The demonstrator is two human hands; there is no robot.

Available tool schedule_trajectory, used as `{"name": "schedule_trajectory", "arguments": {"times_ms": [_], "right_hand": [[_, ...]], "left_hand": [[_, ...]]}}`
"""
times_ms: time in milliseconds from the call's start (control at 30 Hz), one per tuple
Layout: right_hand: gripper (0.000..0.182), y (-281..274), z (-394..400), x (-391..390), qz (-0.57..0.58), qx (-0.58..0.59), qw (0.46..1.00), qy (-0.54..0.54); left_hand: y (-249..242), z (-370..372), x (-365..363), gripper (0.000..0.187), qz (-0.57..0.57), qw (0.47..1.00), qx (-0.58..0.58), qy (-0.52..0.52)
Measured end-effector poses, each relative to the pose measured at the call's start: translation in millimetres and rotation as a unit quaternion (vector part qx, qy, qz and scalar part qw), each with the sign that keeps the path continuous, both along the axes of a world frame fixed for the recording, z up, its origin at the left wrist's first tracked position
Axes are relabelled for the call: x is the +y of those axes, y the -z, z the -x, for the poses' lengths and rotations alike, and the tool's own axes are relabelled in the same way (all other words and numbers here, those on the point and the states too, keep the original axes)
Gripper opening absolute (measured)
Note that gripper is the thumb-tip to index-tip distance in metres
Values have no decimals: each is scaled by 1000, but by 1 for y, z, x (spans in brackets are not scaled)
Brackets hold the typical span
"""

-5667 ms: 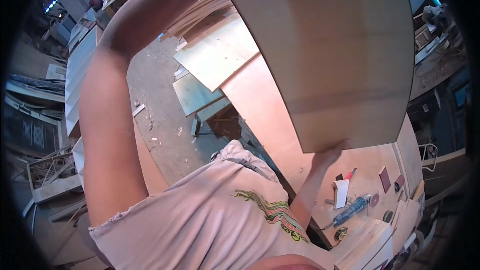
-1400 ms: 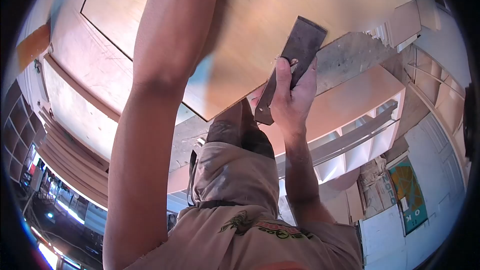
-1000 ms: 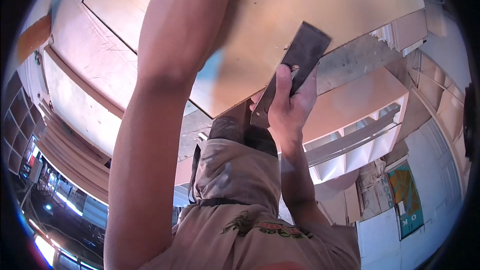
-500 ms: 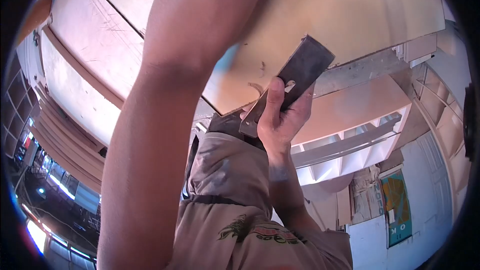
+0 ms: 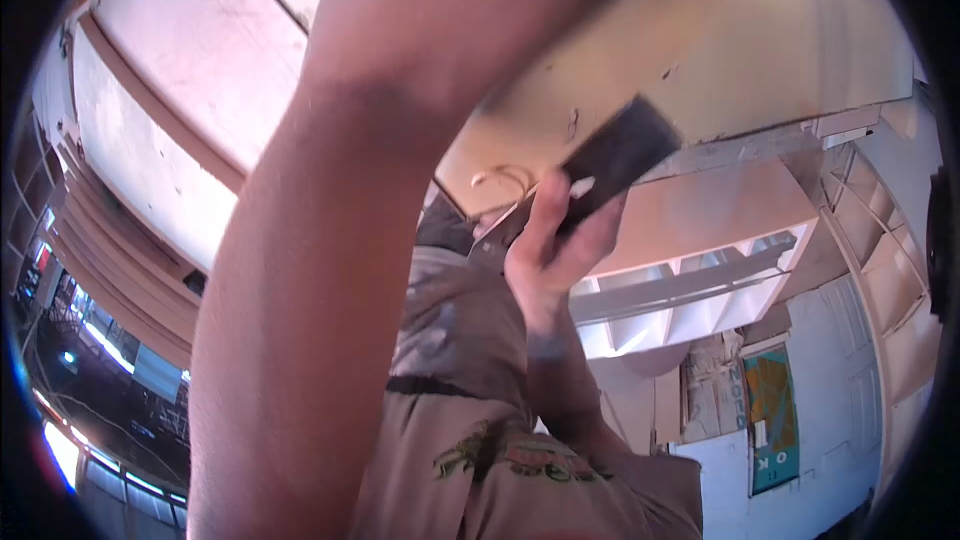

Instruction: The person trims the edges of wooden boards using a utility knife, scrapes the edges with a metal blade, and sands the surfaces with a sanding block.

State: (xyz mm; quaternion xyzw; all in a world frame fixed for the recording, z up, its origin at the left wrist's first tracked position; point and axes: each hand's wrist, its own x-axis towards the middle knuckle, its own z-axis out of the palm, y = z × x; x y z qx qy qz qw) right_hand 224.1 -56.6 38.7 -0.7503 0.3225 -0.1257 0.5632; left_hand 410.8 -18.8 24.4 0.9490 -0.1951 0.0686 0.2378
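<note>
Behind us stands a workshop with white shelf boxes (image 5: 690, 280) and a blue wall (image 5: 800, 480) with a green poster (image 5: 772, 420).

We see a dark flat sanding block (image 5: 615, 165) pressed against the near edge of a big pale plywood board (image 5: 760, 30). Its long side runs slantwise, from low near our chest up and away to the right, along the board's edge. A thin curl of wood (image 5: 500, 180) hangs just beside its lower end.

Our right hand (image 5: 550, 250) is closed around the block, thumb up one side, fingers wrapped over the other. This hand is the nearer one to the block; it is on it.

Our left arm (image 5: 330, 270) reaches up across the picture to the board. The left hand is out of view at the top, so we cannot tell if it is open or closed.

Compared with half a second ago, the block has slid a bit farther up and right along the edge, the board sits lower and closer to us, and the block looks blurred.
</note>
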Motion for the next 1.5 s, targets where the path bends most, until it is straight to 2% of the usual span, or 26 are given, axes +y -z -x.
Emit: {"name": "schedule_trajectory", "arguments": {"times_ms": [33,133,167,200,300,400,433,467,567,633,667,733,767,800,933,1067,1100,1167,1267,1300,1333,1400,1433,1467,1500], "right_hand": [[44,-12,-5,-1,-199,36,979,35],[37,-13,10,3,-240,32,967,80],[37,-6,9,6,-242,31,967,79],[37,2,9,9,-148,46,988,25],[39,13,12,12,-88,-2,996,-5],[45,-8,21,15,-222,29,972,71],[45,6,14,17,-224,25,972,66],[47,23,5,19,16,-5,1000,17],[49,7,18,28,-124,24,992,-8],[48,1,17,26,-249,-24,966,57],[49,0,20,34,-231,-11,971,58],[56,2,17,32,-114,5,993,-17],[59,-1,8,33,-185,-30,982,11],[61,8,23,32,-130,-14,991,8],[53,-23,38,24,-245,-15,951,188],[55,-21,60,-44,-341,39,922,178],[46,-14,66,-62,-303,119,929,177],[34,10,106,-94,-198,255,945,62],[17,4,123,-124,-88,329,938,68],[15,-6,122,-131,-44,325,942,74],[14,-12,119,-134,17,272,957,94],[11,-24,125,-144,46,215,961,168],[12,-21,126,-143,27,86,971,220],[21,-18,124,-151,-55,-60,961,263],[29,-26,100,-147,-55,-58,935,345]], "left_hand": [[-1,-2,2,74,-1,1000,1,-1],[0,0,4,74,-2,1000,2,0],[0,-2,4,74,-2,1000,1,-1],[0,-3,5,74,-2,1000,4,-3],[0,-4,6,75,-4,1000,6,-5],[2,-3,7,75,-8,1000,1,-7],[3,-4,8,75,-7,1000,-1,-9],[2,-5,9,75,-7,1000,3,-10],[1,-7,10,76,-7,1000,3,-9],[2,-6,10,76,-9,1000,3,-8],[2,-7,11,76,-9,1000,3,-8],[0,-7,13,76,-12,1000,11,-11],[1,-9,13,77,-14,1000,8,-12],[0,-9,13,77,-15,1000,6,-11],[0,-13,14,77,-17,1000,6,-8],[0,-17,12,78,-20,1000,0,1],[0,-17,11,78,-22,1000,-4,6],[-1,-19,9,78,-23,1000,-10,13],[-1,-24,6,79,-29,999,-21,26],[-1,-26,4,79,-30,999,-26,31],[-3,-27,3,79,-32,998,-30,35],[-5,-30,1,79,-34,997,-41,47],[-6,-32,0,79,-34,997,-46,53],[-7,-34,-1,79,-35,996,-52,59],[-8,-35,-3,79,-36,996,-55,63]]}}
